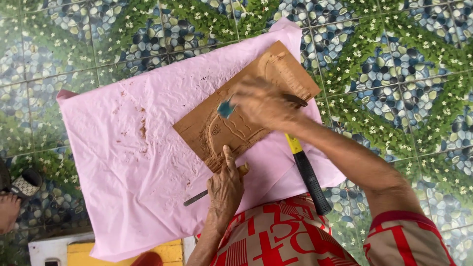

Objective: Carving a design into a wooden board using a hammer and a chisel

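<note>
Head view: carving at frame centre.
Left hand (225,189): flat, steadying brown carved wooden board (231,123); press firmly.
Right hand (261,103): blurred, clenched around small teal object (226,108).

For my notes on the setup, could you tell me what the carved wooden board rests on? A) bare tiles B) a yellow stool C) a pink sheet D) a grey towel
C: the wooden board lies on the pink sheet spread over the patterned floor tiles.

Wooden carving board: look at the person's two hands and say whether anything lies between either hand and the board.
Nothing visible does. The left hand rests on the wooden board at its near edge, and the right hand, blurred, is over its carved face holding a small teal thing.
</note>
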